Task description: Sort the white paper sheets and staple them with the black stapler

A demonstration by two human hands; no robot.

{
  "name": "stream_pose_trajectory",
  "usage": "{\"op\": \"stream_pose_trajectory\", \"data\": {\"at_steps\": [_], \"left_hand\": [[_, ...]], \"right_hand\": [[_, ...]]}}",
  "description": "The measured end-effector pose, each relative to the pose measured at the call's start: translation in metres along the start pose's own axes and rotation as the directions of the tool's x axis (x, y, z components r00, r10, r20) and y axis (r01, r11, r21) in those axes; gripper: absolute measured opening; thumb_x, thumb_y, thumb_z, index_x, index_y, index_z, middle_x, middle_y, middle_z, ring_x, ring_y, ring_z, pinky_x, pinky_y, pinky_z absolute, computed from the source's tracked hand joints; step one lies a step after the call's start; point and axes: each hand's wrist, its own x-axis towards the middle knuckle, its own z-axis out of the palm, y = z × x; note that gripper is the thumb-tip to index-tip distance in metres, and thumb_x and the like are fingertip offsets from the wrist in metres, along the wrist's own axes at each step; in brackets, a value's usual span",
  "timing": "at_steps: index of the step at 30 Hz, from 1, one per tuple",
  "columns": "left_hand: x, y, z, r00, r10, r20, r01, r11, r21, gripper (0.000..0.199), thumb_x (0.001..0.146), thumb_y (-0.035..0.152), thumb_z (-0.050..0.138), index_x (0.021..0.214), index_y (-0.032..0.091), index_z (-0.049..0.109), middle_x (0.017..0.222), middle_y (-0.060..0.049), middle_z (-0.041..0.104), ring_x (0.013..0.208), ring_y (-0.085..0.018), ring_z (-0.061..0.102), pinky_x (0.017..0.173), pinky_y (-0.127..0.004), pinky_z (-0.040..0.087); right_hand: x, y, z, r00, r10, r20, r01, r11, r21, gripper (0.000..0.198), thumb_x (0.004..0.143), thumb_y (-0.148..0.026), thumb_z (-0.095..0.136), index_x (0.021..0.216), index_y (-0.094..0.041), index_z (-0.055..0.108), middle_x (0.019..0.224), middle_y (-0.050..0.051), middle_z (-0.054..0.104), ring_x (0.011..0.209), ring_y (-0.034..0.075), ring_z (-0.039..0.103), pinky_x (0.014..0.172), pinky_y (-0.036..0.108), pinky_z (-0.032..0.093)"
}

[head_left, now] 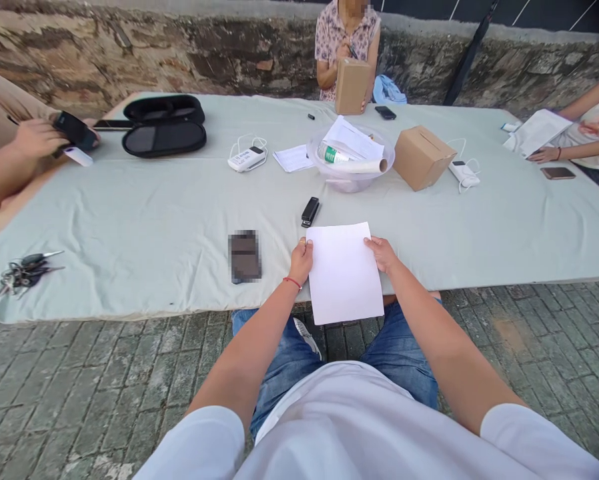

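A white sheet of paper (345,277), blank on the side facing me, is held over the table's near edge. My left hand (302,260) pinches its left side near the top, and a red string circles that wrist. On the opposite side my right hand (381,253) grips the sheet's upper right edge, thumb on top. Whether it is one sheet or a thin stack I cannot tell. Just beyond the paper's top left corner lies a black stapler (310,212). A dark, blurred-out item (245,257) rests left of my left hand.
Across the pale tablecloth (144,233) stand a clear bowl (349,180) with papers and a roll, a cardboard box (423,157), white corded devices, an open black case (164,127) and keys (27,272). Three people are around the table, one with a box, one with papers.
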Motion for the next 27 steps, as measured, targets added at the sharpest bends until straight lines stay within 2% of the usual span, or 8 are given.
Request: {"op": "stream_pose_trajectory", "data": {"at_steps": [3, 5, 7, 9, 12, 17, 27], "left_hand": [[0.008, 0.011, -0.004, 0.986, -0.131, 0.100, 0.142, 0.983, -0.118, 0.026, 0.080, 0.042, 0.067, 0.088, 0.020, 0.057, 0.085, -0.003, 0.064, 0.085, -0.020, 0.061, 0.082, -0.034, 0.048], [0.014, 0.017, -0.007, 0.950, -0.259, 0.175, 0.292, 0.935, -0.202, 0.029, 0.078, 0.042, 0.068, 0.091, 0.018, 0.058, 0.088, -0.005, 0.067, 0.088, -0.021, 0.064, 0.084, -0.036, 0.050], [0.018, 0.020, -0.008, 0.922, -0.327, 0.205, 0.372, 0.897, -0.240, 0.031, 0.079, 0.043, 0.067, 0.092, 0.016, 0.059, 0.090, -0.008, 0.069, 0.091, -0.023, 0.065, 0.086, -0.038, 0.051], [0.019, 0.018, -0.007, 0.926, -0.329, 0.183, 0.367, 0.898, -0.244, 0.032, 0.077, 0.041, 0.069, 0.093, 0.015, 0.060, 0.091, -0.009, 0.070, 0.093, -0.023, 0.066, 0.089, -0.039, 0.051], [0.016, 0.010, -0.004, 0.954, -0.271, 0.125, 0.295, 0.921, -0.253, 0.031, 0.076, 0.038, 0.072, 0.095, 0.016, 0.061, 0.091, -0.007, 0.071, 0.095, -0.023, 0.067, 0.090, -0.039, 0.051], [0.010, -0.004, -0.008, 0.974, -0.225, 0.041, 0.225, 0.914, -0.339, 0.030, 0.075, 0.037, 0.072, 0.095, 0.016, 0.062, 0.090, -0.006, 0.072, 0.091, -0.021, 0.068, 0.089, -0.038, 0.052], [0.013, -0.010, -0.024, 0.974, -0.207, 0.095, 0.228, 0.866, -0.445, 0.025, 0.079, 0.028, 0.068, 0.099, 0.013, 0.063, 0.096, -0.009, 0.072, 0.099, -0.024, 0.067, 0.093, -0.040, 0.052]], "right_hand": [[-0.002, 0.000, 0.002, 1.000, -0.028, 0.012, 0.028, 1.000, 0.015, 0.039, 0.070, -0.051, 0.076, 0.089, -0.019, 0.068, 0.083, 0.005, 0.072, 0.072, 0.021, 0.067, 0.072, 0.038, 0.055], [-0.003, 0.001, 0.003, 0.998, -0.053, 0.025, 0.052, 0.998, 0.017, 0.039, 0.072, -0.053, 0.074, 0.091, -0.019, 0.068, 0.082, 0.004, 0.072, 0.072, 0.020, 0.066, 0.072, 0.037, 0.054], [-0.005, 0.002, 0.004, 0.997, -0.071, 0.033, 0.070, 0.997, 0.017, 0.039, 0.074, -0.054, 0.072, 0.094, -0.020, 0.068, 0.082, 0.003, 0.072, 0.072, 0.019, 0.066, 0.073, 0.037, 0.054], [-0.006, 0.002, 0.005, 0.996, -0.081, 0.034, 0.080, 0.997, 0.019, 0.040, 0.074, -0.055, 0.071, 0.095, -0.021, 0.067, 0.082, 0.003, 0.071, 0.072, 0.019, 0.065, 0.074, 0.037, 0.053], [-0.009, 0.000, 0.007, 0.996, -0.082, 0.025, 0.082, 0.997, 0.009, 0.041, 0.075, -0.057, 0.069, 0.095, -0.022, 0.066, 0.083, 0.003, 0.071, 0.074, 0.019, 0.065, 0.076, 0.037, 0.052], [-0.014, -0.006, 0.015, 0.996, -0.077, -0.050, 0.073, 0.995, -0.075, 0.038, 0.076, -0.058, 0.067, 0.092, -0.023, 0.065, 0.076, 0.002, 0.068, 0.081, 0.022, 0.064, 0.074, 0.036, 0.050], [-0.005, -0.027, 0.019, 0.993, -0.118, -0.018, 0.109, 0.959, -0.263, 0.033, 0.080, -0.055, 0.065, 0.080, -0.022, 0.060, 0.065, 0.000, 0.059, 0.075, 0.021, 0.057, 0.068, 0.032, 0.046]]}}
